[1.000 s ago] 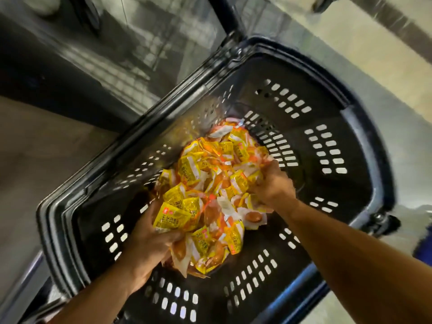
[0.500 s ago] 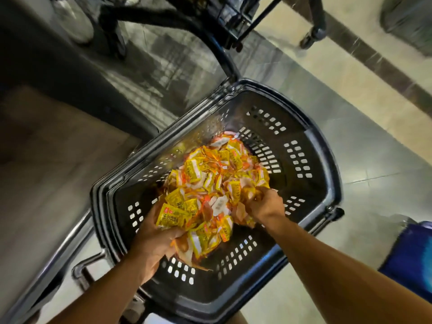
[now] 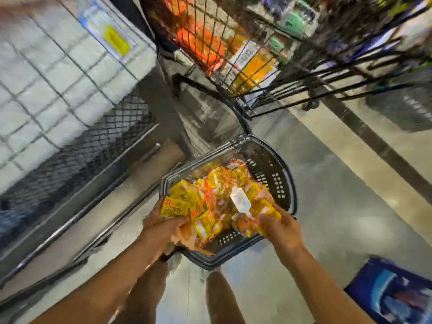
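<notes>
A black plastic shopping basket (image 3: 278, 169) stands on the floor below me. A heap of small yellow and orange snack packets (image 3: 210, 195) fills my two hands above it. My left hand (image 3: 161, 224) grips the left side of the bunch, thumb over a yellow packet. My right hand (image 3: 280, 228) grips the right side, fingers curled round the packets. A white tag (image 3: 239, 202) sticks up from the bunch. The frame is blurred by motion.
A black wire rack on wheels (image 3: 257, 66) with orange packs stands ahead. A white wire-grid shelf (image 3: 58, 73) and metal rails (image 3: 93, 183) run along the left. A blue package (image 3: 392, 293) lies on the floor at the right. My legs show below.
The view has pulled up and away from the basket. Both hands have lifted the bunch of packets up from the basket's bottom, toward me.
</notes>
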Demonstrator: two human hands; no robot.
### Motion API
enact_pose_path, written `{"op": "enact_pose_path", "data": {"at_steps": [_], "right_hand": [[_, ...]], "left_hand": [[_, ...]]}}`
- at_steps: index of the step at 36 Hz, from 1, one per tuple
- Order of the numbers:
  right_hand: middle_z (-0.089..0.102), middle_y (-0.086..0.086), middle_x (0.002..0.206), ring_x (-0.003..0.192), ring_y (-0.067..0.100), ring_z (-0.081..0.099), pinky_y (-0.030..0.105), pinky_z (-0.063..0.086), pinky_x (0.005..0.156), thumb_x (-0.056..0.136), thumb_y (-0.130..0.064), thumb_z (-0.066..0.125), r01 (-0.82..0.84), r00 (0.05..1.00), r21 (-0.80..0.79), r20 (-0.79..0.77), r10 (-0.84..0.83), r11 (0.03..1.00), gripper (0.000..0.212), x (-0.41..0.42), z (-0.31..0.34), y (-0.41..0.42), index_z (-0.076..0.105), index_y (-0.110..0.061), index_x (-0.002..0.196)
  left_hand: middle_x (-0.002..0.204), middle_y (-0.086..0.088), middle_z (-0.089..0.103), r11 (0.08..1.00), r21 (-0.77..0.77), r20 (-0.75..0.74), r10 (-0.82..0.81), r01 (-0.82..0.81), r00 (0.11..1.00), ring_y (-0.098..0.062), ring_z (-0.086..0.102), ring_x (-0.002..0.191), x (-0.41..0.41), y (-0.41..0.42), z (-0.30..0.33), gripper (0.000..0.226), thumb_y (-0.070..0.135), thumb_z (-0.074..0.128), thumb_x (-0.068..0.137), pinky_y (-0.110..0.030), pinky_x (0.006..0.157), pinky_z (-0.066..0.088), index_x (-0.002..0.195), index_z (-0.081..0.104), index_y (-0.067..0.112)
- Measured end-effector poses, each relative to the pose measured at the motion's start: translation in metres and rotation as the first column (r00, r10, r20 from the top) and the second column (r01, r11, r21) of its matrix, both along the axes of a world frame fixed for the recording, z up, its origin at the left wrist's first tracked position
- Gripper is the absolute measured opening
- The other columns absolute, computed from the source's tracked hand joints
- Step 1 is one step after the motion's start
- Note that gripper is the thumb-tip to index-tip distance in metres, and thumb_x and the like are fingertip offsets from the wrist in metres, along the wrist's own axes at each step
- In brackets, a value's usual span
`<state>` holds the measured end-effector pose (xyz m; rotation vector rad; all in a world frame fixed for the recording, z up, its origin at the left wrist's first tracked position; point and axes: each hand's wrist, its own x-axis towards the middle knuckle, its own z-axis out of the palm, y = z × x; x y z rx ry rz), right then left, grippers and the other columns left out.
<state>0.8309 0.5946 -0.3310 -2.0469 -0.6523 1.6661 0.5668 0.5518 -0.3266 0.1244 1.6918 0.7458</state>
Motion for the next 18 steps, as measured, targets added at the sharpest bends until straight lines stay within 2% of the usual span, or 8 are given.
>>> {"op": "enact_pose_path", "data": {"at_steps": [2, 4, 6, 9, 12, 16, 18], "right_hand": [[0.067, 0.022, 0.126, 0.117, 0.038, 0.065, 0.045, 0.057, 0.093, 0.094, 0.003, 0.063, 0.029, 0.998, 0.034, -0.052, -0.027, 0.999, 0.046, -0.001, 0.040, -0.006, 0.057, -0.004, 0.140], [0.069, 0.020, 0.124, 0.115, 0.036, 0.067, 0.037, 0.062, 0.083, 0.095, -0.001, 0.065, 0.050, 0.994, 0.055, -0.102, -0.044, 0.997, 0.044, -0.003, 0.077, -0.011, 0.060, -0.006, 0.138], [0.071, 0.018, 0.123, 0.114, 0.036, 0.068, 0.035, 0.063, 0.080, 0.095, -0.003, 0.065, 0.026, 0.990, 0.061, -0.143, -0.017, 0.998, 0.042, -0.005, 0.109, -0.016, 0.061, -0.008, 0.137], [0.073, 0.014, 0.122, 0.116, 0.036, 0.067, 0.043, 0.060, 0.091, 0.093, -0.004, 0.066, 0.004, 0.981, 0.057, -0.193, 0.007, 0.998, 0.044, -0.010, 0.151, -0.023, 0.062, -0.011, 0.136], [0.074, 0.012, 0.120, 0.113, 0.034, 0.069, 0.043, 0.060, 0.088, 0.091, -0.005, 0.069, -0.066, 0.973, 0.092, -0.215, 0.084, 0.994, 0.042, -0.017, 0.192, -0.029, 0.065, -0.013, 0.132], [0.074, 0.009, 0.121, 0.113, 0.033, 0.069, 0.051, 0.056, 0.096, 0.091, -0.004, 0.068, -0.181, 0.950, 0.099, -0.238, 0.200, 0.978, 0.046, -0.027, 0.232, -0.038, 0.063, -0.016, 0.136], [0.076, 0.005, 0.117, 0.108, 0.029, 0.072, 0.043, 0.061, 0.087, 0.090, -0.004, 0.070, -0.206, 0.941, 0.093, -0.253, 0.223, 0.974, 0.045, -0.033, 0.247, -0.042, 0.064, -0.021, 0.132]], "left_hand": [[0.105, -0.021, 0.074, 0.998, 0.060, 0.011, 0.021, -0.021, 1.000, -0.025, 0.073, 0.078, -0.006, -0.008, 0.037, 0.063, -0.014, 0.078, 0.067, -0.033, 0.066, 0.060, 0.126, 0.058, -0.004], [0.086, -0.010, 0.077, 0.991, 0.117, 0.036, 0.063, -0.067, 0.997, -0.017, 0.073, 0.067, -0.011, -0.017, 0.075, 0.045, -0.017, 0.068, 0.078, -0.026, 0.056, 0.057, 0.122, 0.057, -0.013], [0.088, -0.010, 0.076, 0.978, 0.172, 0.057, 0.108, -0.117, 0.992, -0.017, 0.073, 0.069, -0.016, -0.028, 0.111, 0.041, -0.017, 0.065, 0.081, -0.026, 0.059, 0.058, 0.121, 0.056, -0.017], [0.107, -0.020, 0.071, 0.947, 0.249, 0.099, 0.184, -0.203, 0.978, -0.024, 0.073, 0.083, -0.020, -0.048, 0.157, 0.051, -0.015, 0.067, 0.078, -0.032, 0.067, 0.060, 0.127, 0.054, -0.012], [0.100, -0.017, 0.075, 0.917, 0.293, 0.124, 0.244, -0.270, 0.962, -0.026, 0.074, 0.081, -0.022, -0.071, 0.195, 0.050, -0.013, 0.067, 0.077, -0.034, 0.066, 0.060, 0.126, 0.055, -0.012], [0.107, -0.026, 0.068, 0.884, 0.323, 0.104, 0.322, -0.338, 0.941, -0.028, 0.071, 0.081, -0.027, -0.107, 0.236, 0.048, -0.013, 0.066, 0.080, -0.037, 0.069, 0.060, 0.126, 0.053, -0.013], [0.112, -0.031, 0.066, 0.862, 0.325, 0.090, 0.382, -0.390, 0.920, -0.035, 0.069, 0.089, -0.030, -0.126, 0.251, 0.046, -0.012, 0.065, 0.081, -0.048, 0.081, 0.058, 0.125, 0.053, -0.015]]}}
